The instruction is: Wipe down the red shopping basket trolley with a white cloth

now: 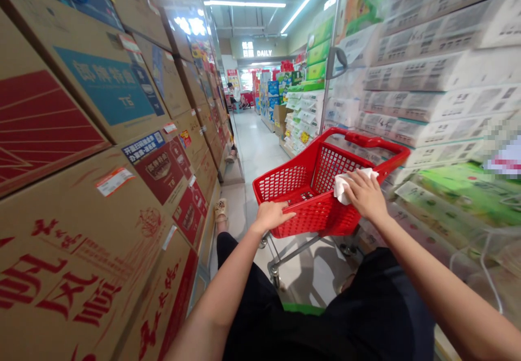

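A small red plastic shopping cart (315,219) stands in front of my legs, side-on, its basket holding nothing that I can see. My left hand (273,215) grips the near rim of the basket toward its left end, thumb along the edge. Farther right, my right hand (366,194) presses a crumpled white cloth or tissue (342,185) onto the rim near the handle end, fingers bent over it. The cart's red handle (368,141) rises behind that hand, touched by neither hand.
Stacked cardboard cartons (134,230) line the left side. On the right are piles of wrapped tissue packs (411,103) and green packs (459,187). A metal pole (328,78) stands behind the cart. Down the aisle (258,133), a person (234,94) sits far off.
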`<action>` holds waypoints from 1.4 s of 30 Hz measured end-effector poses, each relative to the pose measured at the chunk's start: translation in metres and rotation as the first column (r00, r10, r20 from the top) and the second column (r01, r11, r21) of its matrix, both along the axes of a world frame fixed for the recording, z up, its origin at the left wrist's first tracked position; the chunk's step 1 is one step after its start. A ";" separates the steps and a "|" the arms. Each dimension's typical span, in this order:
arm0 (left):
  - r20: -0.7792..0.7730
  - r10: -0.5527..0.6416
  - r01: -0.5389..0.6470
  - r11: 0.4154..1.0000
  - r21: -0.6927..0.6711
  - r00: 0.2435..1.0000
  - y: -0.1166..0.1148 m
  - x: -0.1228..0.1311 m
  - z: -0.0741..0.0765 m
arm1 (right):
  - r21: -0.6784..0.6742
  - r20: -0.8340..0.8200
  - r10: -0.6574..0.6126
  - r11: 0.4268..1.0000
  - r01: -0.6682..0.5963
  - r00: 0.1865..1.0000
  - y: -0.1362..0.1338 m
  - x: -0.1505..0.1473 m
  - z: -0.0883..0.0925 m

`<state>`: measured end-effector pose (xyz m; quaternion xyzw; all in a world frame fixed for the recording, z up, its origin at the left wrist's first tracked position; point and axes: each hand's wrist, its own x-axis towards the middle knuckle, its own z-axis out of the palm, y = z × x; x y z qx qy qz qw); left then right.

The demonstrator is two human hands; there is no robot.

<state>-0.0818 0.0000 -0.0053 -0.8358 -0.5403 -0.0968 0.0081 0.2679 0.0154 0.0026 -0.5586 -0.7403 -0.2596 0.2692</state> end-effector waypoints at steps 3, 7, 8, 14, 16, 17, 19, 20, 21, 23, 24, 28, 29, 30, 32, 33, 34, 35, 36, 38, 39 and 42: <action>-0.003 -0.016 0.016 1.000 0.002 1.000 0.001 0.005 0.000 | -0.032 -0.050 0.037 0.999 -0.039 0.998 -0.007 -0.042 -0.006; 0.001 -0.017 0.017 1.000 0.001 1.000 0.002 0.006 0.001 | -0.051 -0.051 0.185 0.981 -0.187 0.981 -0.024 -0.110 -0.019; 0.003 -0.014 0.014 1.000 0.001 1.000 0.003 0.005 0.001 | -0.049 -0.045 0.195 0.979 -0.198 0.980 -0.027 -0.119 -0.021; 0.023 0.002 -0.002 1.000 -0.010 1.000 0.009 -0.002 -0.001 | -0.099 0.049 0.306 0.949 -0.301 0.951 -0.016 -0.089 -0.019; 0.031 0.001 -0.001 1.000 -0.012 1.000 0.012 -0.003 -0.002 | -0.068 0.056 0.272 0.961 -0.268 0.961 -0.009 -0.058 -0.015; 0.031 -0.001 0.001 1.000 -0.012 1.000 0.013 -0.003 -0.003 | -0.045 0.054 0.238 0.971 -0.235 0.970 -0.007 -0.042 -0.013; 0.024 -0.007 0.008 1.000 -0.009 1.000 0.015 -0.003 -0.004 | 0.006 0.035 0.151 0.988 -0.151 0.988 -0.005 -0.011 -0.008; 0.020 -0.011 0.011 1.000 -0.007 1.000 0.015 -0.003 -0.004 | 0.023 0.021 0.109 0.994 -0.109 0.994 -0.005 0.003 -0.005; 0.017 -0.013 0.013 1.000 -0.007 1.000 0.015 -0.002 -0.004 | 0.037 0.004 0.074 0.997 -0.074 0.997 -0.005 0.014 -0.002; 0.015 -0.014 0.014 1.000 -0.013 1.000 0.014 -0.002 -0.003 | 0.048 -0.031 0.029 0.998 -0.027 0.999 -0.004 0.025 0.002; 0.015 -0.012 0.012 1.000 -0.020 1.000 0.014 -0.001 -0.002 | 0.051 -0.052 0.013 0.999 -0.010 0.999 -0.004 0.023 0.003; 0.014 -0.002 0.002 0.999 -0.039 1.000 0.010 0.001 -0.001 | 0.036 -0.113 0.008 0.999 -0.004 0.994 -0.010 -0.031 -0.005; 0.014 -0.002 0.003 0.999 -0.036 1.000 0.009 0.002 0.000 | 0.022 -0.100 0.045 0.999 -0.043 0.994 -0.014 -0.053 -0.009; 0.015 -0.003 0.003 1.000 -0.030 1.000 0.008 0.002 0.000 | -0.001 -0.079 0.090 0.996 -0.090 0.993 -0.018 -0.075 -0.014; 0.017 -0.003 0.003 1.000 -0.018 1.000 0.007 0.001 0.000 | -0.045 -0.072 0.134 0.990 -0.137 0.988 -0.026 -0.112 -0.022; 0.018 -0.004 0.004 1.000 -0.017 1.000 0.007 0.000 0.000 | -0.068 -0.076 0.140 0.987 -0.145 0.987 -0.030 -0.125 -0.025; 0.019 -0.007 0.007 1.000 -0.019 1.000 0.007 -0.001 0.000 | -0.088 -0.069 0.155 0.983 -0.160 0.986 -0.033 -0.132 -0.027; 0.020 -0.011 0.012 1.000 -0.023 1.000 0.007 -0.002 0.000 | -0.110 -0.052 0.178 0.977 -0.182 0.983 -0.034 -0.132 -0.027; 0.022 -0.016 0.017 0.999 -0.027 1.000 0.007 -0.003 0.000 | -0.131 -0.027 0.207 0.969 -0.209 0.978 -0.034 -0.127 -0.025; 0.029 -0.022 0.023 0.999 -0.033 0.999 0.007 -0.005 0.000 | -0.161 0.030 0.257 0.955 -0.249 0.966 -0.032 -0.103 -0.021; 0.034 -0.022 0.023 0.999 -0.034 0.999 0.008 -0.006 0.000 | -0.158 0.048 0.255 0.957 -0.245 0.966 -0.030 -0.087 -0.018; 0.034 -0.018 0.019 0.999 -0.030 0.999 0.008 -0.004 -0.001 | -0.068 0.014 0.089 0.994 -0.088 0.996 -0.023 -0.040 -0.012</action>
